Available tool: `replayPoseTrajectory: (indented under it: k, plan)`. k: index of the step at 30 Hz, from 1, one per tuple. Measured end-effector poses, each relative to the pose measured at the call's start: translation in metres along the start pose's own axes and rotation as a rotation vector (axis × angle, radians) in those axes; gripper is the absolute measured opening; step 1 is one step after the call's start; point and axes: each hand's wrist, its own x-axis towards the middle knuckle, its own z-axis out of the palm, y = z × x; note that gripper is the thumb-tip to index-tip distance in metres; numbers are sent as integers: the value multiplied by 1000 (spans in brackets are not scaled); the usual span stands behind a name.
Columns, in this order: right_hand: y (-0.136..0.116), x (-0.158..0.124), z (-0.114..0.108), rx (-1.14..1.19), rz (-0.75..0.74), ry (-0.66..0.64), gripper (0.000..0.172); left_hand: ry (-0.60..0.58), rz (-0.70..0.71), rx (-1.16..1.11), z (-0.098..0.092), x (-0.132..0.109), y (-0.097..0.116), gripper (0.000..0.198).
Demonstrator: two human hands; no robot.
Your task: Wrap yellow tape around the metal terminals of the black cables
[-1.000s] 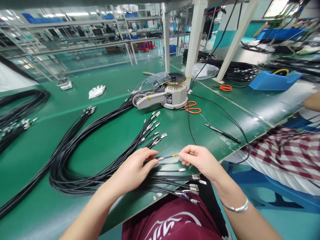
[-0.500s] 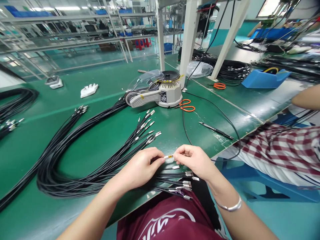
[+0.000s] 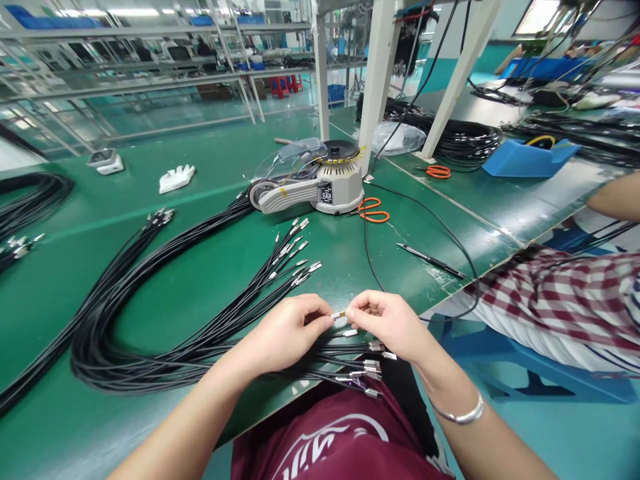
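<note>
Between my hands is a small metal cable connector (image 3: 339, 315) with a yellowish band near its right end. My left hand (image 3: 290, 333) is closed, its thumb and forefinger pinching the connector's left end. At the other end the thumb and fingers of my right hand (image 3: 387, 325) are pressed together on it; the fingertips hide that end. A thick bundle of black cables (image 3: 135, 267) curves across the green table from the left and passes under my left forearm. Several silver connector ends (image 3: 371, 366) lie below my hands near the table edge. More cable ends (image 3: 295, 250) fan out above my left hand.
A grey tape dispenser (image 3: 337, 183) stands beyond the cables, with orange-handled scissors (image 3: 374, 211) beside it. A black craft knife (image 3: 431, 261) lies to the right. Farther left are a white glove (image 3: 177, 179) and a small grey device (image 3: 105, 161). Another person's checked sleeve (image 3: 565, 287) is at right.
My left hand has shifted slightly right, so the gap between my fingertips is narrower and less of the connector shows. Both hands keep their pinch.
</note>
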Motion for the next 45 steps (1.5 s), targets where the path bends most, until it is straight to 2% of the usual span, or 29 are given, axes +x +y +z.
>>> replayPoseTrajectory:
  k: [3,12,29,34,37,38,40,43,45]
  plan:
    - [0,-2,1,-4,3,9,17,-42,-27,-54,0,1,-1,23]
    - [-1,-5,-1,-67,7,-11,15,2,35,24,6,7,-1,20]
    - [4,-4,-1,-95,31,-19,13,38,43,51,21,17,-5,17]
    - [5,-2,-2,-126,41,-52,13,73,27,117,27,12,-1,17]
    - [5,-5,-5,-146,80,-112,14,54,90,129,20,3,-2,21]
    - [5,-7,-6,-155,99,-132,15,68,111,134,15,1,-4,23]
    - [6,-11,-10,-198,131,-161,17,189,92,185,3,-3,-12,25]
    - [9,-12,-19,-281,152,-160,23,414,-68,362,-11,-1,-28,23]
    - [8,-10,-26,-293,153,-109,26,431,-149,484,-13,5,-38,22]
